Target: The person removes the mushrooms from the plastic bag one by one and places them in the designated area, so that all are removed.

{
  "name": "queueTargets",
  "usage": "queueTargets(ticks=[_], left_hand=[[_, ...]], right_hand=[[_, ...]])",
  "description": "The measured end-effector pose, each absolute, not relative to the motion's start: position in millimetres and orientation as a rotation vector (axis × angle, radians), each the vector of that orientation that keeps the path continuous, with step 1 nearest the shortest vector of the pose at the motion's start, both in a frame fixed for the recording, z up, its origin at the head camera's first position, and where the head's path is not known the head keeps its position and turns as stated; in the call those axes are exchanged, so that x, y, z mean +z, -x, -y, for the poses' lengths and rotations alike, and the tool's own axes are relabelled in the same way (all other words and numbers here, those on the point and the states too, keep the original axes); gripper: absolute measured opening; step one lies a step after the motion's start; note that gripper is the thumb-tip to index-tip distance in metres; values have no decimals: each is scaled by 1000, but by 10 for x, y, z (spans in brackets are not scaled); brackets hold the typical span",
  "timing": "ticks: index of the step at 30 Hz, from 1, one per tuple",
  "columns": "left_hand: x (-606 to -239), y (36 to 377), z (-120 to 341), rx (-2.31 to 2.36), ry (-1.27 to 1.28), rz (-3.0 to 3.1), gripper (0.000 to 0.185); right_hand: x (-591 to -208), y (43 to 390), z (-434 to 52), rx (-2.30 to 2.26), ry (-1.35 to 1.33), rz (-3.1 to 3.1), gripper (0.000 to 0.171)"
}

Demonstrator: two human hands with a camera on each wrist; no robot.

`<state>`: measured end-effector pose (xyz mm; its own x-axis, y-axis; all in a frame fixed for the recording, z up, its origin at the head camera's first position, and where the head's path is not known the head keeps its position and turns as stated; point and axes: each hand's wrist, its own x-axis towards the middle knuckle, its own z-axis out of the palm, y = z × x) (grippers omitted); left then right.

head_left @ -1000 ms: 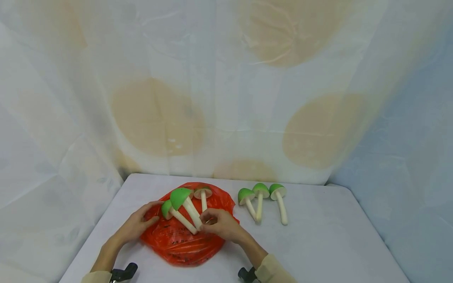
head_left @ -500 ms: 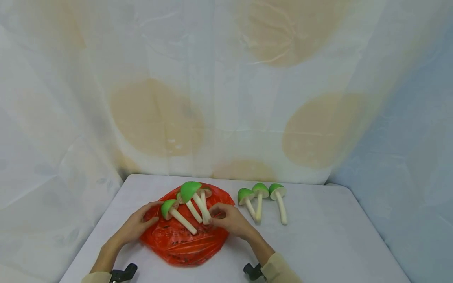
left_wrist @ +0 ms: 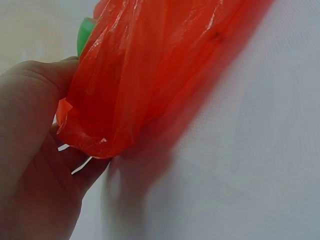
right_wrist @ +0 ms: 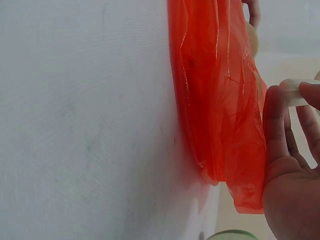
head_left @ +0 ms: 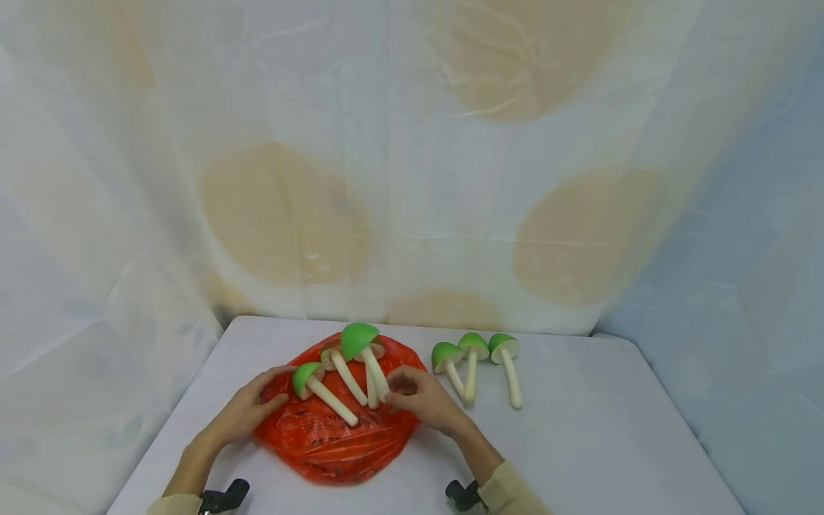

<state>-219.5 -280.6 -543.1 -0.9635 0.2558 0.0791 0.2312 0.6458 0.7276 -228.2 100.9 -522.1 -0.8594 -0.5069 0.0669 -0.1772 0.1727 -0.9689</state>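
Note:
A red plastic bag [head_left: 341, 450] lies on the table with several green-capped mushrooms on it. My left hand [head_left: 244, 411] grips the bag's left side; in the left wrist view the thumb lies over the red plastic [left_wrist: 120, 90] and the fingers go behind it. My right hand [head_left: 421, 400] pinches the stem end of one mushroom [head_left: 359, 340], whose cap points up and away, overlapping a second mushroom's stem [head_left: 371, 393]. That pale stem end [right_wrist: 292, 92] sits between thumb and fingers in the right wrist view. Two more mushrooms, one nearer [head_left: 331, 403] and one behind [head_left: 347, 380], lie slanted to the left.
To the right of the bag, three more green-capped mushrooms lie on the white table [head_left: 611, 429]: a left one [head_left: 445, 354], a middle one [head_left: 473, 347] and a right one [head_left: 505, 348]. A patterned sheet [head_left: 412, 179] hangs round the table's back and sides.
My right hand has moved right and slightly away with the pinched mushroom, uncovering the one behind it on the bag. My left hand stays at the bag's left side.

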Motion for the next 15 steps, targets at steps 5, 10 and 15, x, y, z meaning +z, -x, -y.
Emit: queueTargets(ticks=[5, 10, 15], left_hand=[[-5436, 2201, 2815, 1235, -399, -2814, 49], [-5435, 2191, 2803, 1236, -397, -2811, 49], [-5428, 2192, 2793, 1225, -384, -2808, 49]], right_hand=[[-5219, 2278, -1047, -1740, 619, -2217, 22], [-5194, 2248, -1113, -1728, 569, -2223, 25], [-5197, 2251, -1184, -1739, 549, -2237, 25]])
